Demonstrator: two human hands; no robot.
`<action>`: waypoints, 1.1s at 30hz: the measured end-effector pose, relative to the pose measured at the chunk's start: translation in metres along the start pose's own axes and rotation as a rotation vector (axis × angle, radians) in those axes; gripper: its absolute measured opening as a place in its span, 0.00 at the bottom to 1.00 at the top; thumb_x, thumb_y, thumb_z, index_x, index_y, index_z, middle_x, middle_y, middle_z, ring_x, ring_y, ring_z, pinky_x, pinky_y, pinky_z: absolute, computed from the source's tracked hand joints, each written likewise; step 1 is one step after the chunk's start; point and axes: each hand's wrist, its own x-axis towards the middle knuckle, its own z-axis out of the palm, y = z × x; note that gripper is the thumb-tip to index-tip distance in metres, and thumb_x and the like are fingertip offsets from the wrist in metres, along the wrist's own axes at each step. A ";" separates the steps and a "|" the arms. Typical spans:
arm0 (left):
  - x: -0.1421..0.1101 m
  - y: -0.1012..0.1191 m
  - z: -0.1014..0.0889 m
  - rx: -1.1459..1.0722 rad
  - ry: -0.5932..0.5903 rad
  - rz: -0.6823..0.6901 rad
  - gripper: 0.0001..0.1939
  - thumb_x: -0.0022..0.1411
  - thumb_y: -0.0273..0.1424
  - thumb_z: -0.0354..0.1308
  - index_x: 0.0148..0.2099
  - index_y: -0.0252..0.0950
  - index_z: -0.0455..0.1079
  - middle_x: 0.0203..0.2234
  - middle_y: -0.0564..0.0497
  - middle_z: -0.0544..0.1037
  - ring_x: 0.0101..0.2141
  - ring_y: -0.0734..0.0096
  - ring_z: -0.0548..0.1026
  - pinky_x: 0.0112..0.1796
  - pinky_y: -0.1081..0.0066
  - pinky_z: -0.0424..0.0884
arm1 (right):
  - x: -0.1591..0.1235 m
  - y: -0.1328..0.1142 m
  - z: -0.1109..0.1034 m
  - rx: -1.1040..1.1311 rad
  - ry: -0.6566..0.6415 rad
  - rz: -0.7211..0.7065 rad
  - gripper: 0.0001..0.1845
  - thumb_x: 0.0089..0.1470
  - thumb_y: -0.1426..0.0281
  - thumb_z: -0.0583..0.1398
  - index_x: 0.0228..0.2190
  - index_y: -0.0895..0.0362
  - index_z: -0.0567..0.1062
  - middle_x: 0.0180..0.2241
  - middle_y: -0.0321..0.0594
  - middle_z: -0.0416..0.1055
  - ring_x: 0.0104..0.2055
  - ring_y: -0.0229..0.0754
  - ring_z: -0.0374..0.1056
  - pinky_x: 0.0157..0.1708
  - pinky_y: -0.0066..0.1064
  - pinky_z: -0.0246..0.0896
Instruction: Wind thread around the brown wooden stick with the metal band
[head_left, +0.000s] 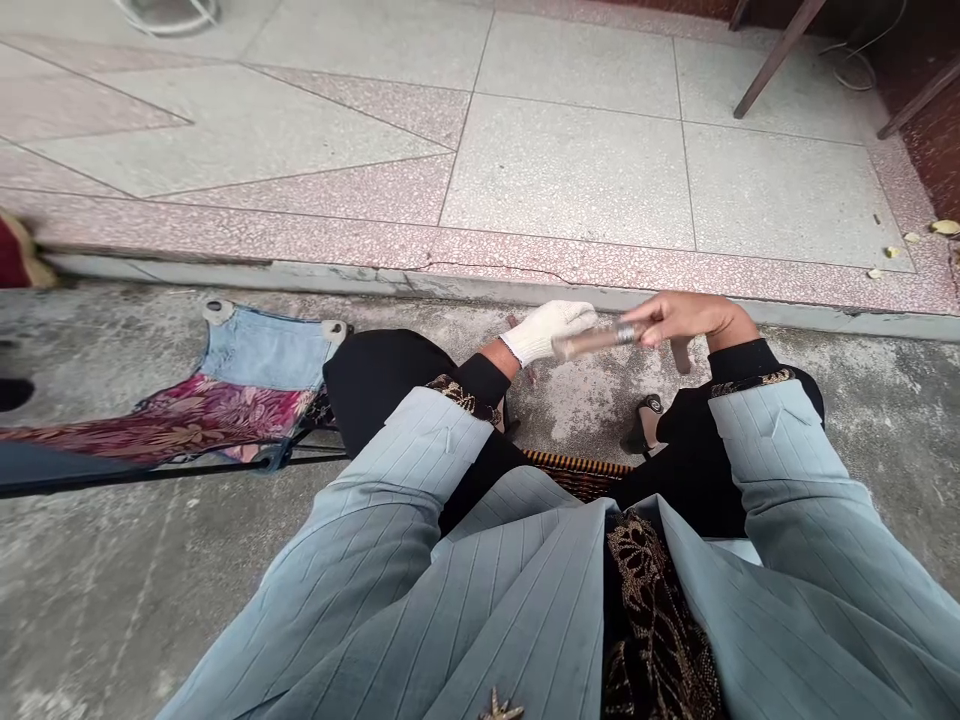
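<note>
Two hands meet over the gap between two black-clad knees. The right hand [686,315], bare, has its fingers bent in a pinch round the right end of one stick [592,343], close to a single silvery band [625,334]. The stick lies nearly level between the hands, blurred, its left end at the fingertips of the left hand [556,326]. That hand wears one white glove [534,338]; its fingers are curled, but the blur hides whether they grip the stick or only touch it.

Two blue sleeves [397,460] reach out from the near side, and one star-shaped brooch [500,706] sits on the coat [517,590]. Below the hands, one dark shoe [641,425] shows clearly at right, and one woven seat [577,472] between the thighs.

To the left stands one cloth chair [262,350] with two pale corner patches [218,311]. On the far side runs one tiled step [570,175], with four yellowish leaves [945,227] at its right end and three furniture legs [780,55] at far right.
</note>
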 end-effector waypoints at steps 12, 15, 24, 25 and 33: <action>-0.006 0.018 0.018 0.345 -0.132 0.133 0.24 0.70 0.45 0.40 0.43 0.38 0.73 0.32 0.48 0.79 0.32 0.65 0.75 0.29 0.71 0.58 | 0.028 0.029 -0.008 -0.383 0.788 0.307 0.17 0.51 0.65 0.63 0.43 0.59 0.78 0.30 0.40 0.72 0.31 0.39 0.66 0.33 0.30 0.59; -0.007 0.019 0.012 0.476 -0.108 0.108 0.23 0.70 0.45 0.40 0.44 0.38 0.73 0.32 0.47 0.79 0.33 0.64 0.76 0.28 0.71 0.57 | 0.031 0.024 -0.004 -0.714 0.595 0.460 0.16 0.51 0.66 0.62 0.42 0.57 0.79 0.37 0.43 0.75 0.38 0.44 0.68 0.35 0.31 0.57; -0.004 0.015 -0.007 0.507 0.000 0.019 0.22 0.70 0.42 0.41 0.47 0.39 0.74 0.33 0.48 0.80 0.34 0.65 0.76 0.31 0.71 0.60 | 0.028 0.019 0.003 -0.613 0.019 0.461 0.17 0.50 0.66 0.63 0.43 0.55 0.80 0.34 0.41 0.76 0.32 0.41 0.66 0.32 0.31 0.57; -0.003 0.014 -0.008 0.494 0.002 0.018 0.22 0.70 0.42 0.41 0.47 0.38 0.74 0.33 0.49 0.80 0.34 0.65 0.76 0.31 0.71 0.60 | 0.027 0.019 0.003 -0.552 -0.042 0.430 0.18 0.49 0.65 0.64 0.44 0.56 0.80 0.33 0.40 0.76 0.30 0.40 0.66 0.31 0.30 0.57; 0.004 0.004 -0.002 0.022 -0.001 0.030 0.19 0.68 0.38 0.44 0.38 0.33 0.73 0.28 0.50 0.76 0.30 0.70 0.72 0.32 0.72 0.61 | -0.002 -0.005 0.001 -0.146 -0.087 0.045 0.29 0.46 0.57 0.67 0.47 0.59 0.78 0.29 0.35 0.72 0.28 0.34 0.63 0.29 0.27 0.59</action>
